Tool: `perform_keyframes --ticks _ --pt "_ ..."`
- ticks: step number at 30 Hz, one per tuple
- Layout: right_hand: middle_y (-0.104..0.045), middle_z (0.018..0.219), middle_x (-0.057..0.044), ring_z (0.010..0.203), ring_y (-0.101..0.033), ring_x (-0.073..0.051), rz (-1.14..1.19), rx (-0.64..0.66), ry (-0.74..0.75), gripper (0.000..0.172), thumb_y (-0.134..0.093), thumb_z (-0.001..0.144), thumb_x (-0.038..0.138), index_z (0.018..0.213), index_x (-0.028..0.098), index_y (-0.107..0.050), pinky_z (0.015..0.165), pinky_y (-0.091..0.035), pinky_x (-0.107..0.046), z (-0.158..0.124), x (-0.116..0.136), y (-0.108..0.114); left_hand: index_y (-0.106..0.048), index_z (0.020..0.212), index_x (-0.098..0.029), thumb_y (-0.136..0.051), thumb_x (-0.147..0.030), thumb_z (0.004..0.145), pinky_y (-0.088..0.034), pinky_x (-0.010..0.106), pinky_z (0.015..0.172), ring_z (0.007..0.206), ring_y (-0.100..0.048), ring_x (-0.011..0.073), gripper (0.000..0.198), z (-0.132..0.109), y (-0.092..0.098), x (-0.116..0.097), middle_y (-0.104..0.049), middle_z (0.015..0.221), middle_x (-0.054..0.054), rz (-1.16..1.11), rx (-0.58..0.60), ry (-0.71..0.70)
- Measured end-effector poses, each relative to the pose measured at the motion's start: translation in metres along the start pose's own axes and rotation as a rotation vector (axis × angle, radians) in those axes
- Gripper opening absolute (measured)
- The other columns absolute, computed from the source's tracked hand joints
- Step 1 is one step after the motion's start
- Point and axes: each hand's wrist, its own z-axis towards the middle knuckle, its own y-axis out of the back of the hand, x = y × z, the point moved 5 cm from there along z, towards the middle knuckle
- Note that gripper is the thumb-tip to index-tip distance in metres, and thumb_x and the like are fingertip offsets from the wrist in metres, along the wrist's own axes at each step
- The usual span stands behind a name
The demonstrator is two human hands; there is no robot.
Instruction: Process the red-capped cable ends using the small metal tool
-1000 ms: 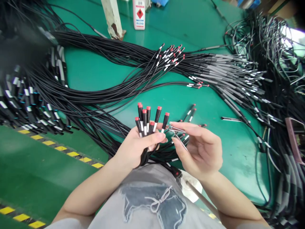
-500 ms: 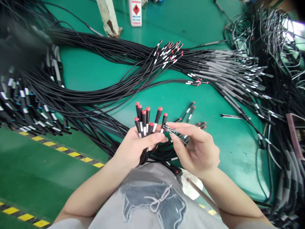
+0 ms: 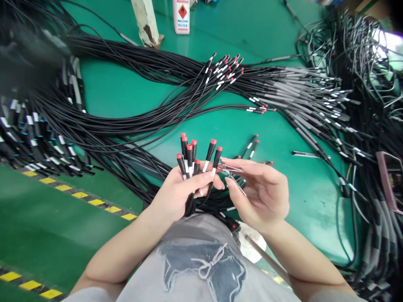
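Observation:
Several black cables with red caps [image 3: 189, 156] stand upright in my left hand [image 3: 179, 193], its fingers wrapped round them below their white labels. One capped cable [image 3: 217, 158] leans apart from the bunch, at the fingertips of that hand. My right hand [image 3: 261, 191] holds thin metal tweezers [image 3: 234, 174] between thumb and fingers, their tips beside this cable's white label. Whether the tips touch the cable, I cannot tell. Other red-capped cables [image 3: 250, 149] lie behind my right hand.
Long black cable bundles [image 3: 126, 119] cross the green table [image 3: 201, 134]. A white bottle [image 3: 181, 19] and a worn post [image 3: 145, 25] stand at the back. Another metal tool [image 3: 307, 154] lies to the right, near a pink-framed object [image 3: 385, 180]. Tangled wires [image 3: 362, 50] fill the back right.
The tweezers have opened wider, and the fingers and thumb of my right hand have spread a little. The capped cables in my left hand have shifted slightly.

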Motion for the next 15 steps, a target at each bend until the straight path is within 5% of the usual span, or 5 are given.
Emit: perform_keyframes --ticks 11,15 --pt "-0.069 0.111 -0.009 0.104 -0.069 -0.020 -0.101 0.048 0.036 0.052 -0.063 0.079 -0.006 0.124 0.019 -0.053 0.091 -0.060 -0.036 -0.001 0.000 0.001 -0.070 0.073 -0.014 -0.075 -0.028 0.077 -0.030 0.021 0.047 0.050 -0.042 0.0071 0.015 0.002 0.000 0.005 -0.066 0.065 0.003 0.004 0.023 0.029" --pt "-0.068 0.103 -0.005 0.093 -0.069 -0.019 -0.048 -0.043 -0.066 0.048 -0.062 0.085 0.003 0.127 0.023 -0.054 0.086 -0.060 -0.040 0.006 -0.003 0.010 -0.072 0.082 -0.014 -0.074 -0.037 0.079 -0.032 0.022 0.050 0.054 -0.044 0.0087 0.023 0.000 0.001 0.008 -0.061 0.064 0.001 0.061 0.010 0.044"
